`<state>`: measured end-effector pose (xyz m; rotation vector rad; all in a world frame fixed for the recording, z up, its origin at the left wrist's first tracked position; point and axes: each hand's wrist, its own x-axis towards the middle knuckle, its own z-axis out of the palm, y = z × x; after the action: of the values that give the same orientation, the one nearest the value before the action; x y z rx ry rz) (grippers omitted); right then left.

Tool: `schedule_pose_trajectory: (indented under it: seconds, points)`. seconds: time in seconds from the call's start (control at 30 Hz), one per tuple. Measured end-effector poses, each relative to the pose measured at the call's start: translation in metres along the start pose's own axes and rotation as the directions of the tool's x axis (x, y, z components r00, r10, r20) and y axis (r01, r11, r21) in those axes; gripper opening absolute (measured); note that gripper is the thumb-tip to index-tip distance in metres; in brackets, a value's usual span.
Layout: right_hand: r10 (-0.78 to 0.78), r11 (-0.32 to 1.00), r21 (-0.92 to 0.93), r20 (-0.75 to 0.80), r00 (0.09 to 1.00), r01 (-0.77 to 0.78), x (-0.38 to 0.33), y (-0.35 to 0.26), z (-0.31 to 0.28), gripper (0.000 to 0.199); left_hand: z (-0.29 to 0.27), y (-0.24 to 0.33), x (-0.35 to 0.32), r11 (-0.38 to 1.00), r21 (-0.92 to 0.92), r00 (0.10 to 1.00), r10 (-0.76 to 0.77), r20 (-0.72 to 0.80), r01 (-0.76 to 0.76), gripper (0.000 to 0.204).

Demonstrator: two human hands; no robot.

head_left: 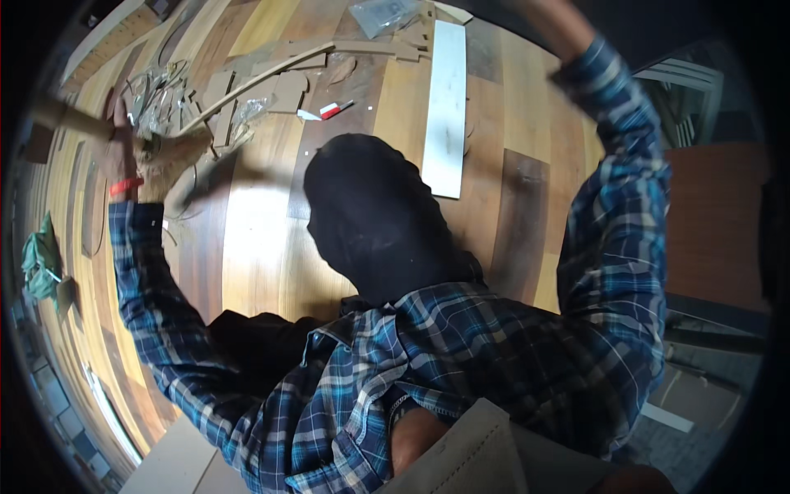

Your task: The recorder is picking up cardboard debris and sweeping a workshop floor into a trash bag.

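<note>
Head view: my left hand (144, 169), upper left of frame, is closed around a pale wooden strip (70, 119), lifted above the floor. Right hand runs out past the top edge, so I cannot tell its state. Cardboard scraps (284, 82) and a white board (444, 107) lie at upper centre. Looks like mid-lift; next I need a steady two-handed grip.
</note>
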<state>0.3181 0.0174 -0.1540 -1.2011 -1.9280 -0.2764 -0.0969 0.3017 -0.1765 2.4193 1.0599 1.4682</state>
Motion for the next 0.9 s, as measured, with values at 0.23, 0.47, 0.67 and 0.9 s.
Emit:
schedule_pose_trajectory:
  seconds: [0.23, 0.47, 0.67, 0.9]
  points:
    - [0.919, 0.392, -0.044, 0.07, 0.389, -0.919, -0.351, 0.153, 0.132, 0.065, -0.033, -0.06, -0.076, 0.884, -0.31, 0.932, -0.362, 0.016, 0.349, 0.038]
    - [0.998, -0.017, -0.292, -0.056, -0.001, -0.956, -0.339, 0.127, 0.199, 0.126, -0.085, -0.035, -0.119, 0.866, -0.323, 0.911, -0.412, -0.026, 0.382, 0.037]
    - [0.916, -0.321, -0.296, -0.339, -0.215, -0.9, -0.349, 0.143, 0.185, 0.126, -0.067, -0.005, -0.123, 0.849, -0.343, 0.91, -0.411, 0.053, 0.403, 0.039]
    - [0.898, -0.376, -0.031, -0.26, -0.356, -0.926, -0.377, 0.135, 0.137, 0.127, -0.044, -0.011, -0.117, 0.852, -0.345, 0.914, -0.405, 0.039, 0.392, 0.038]
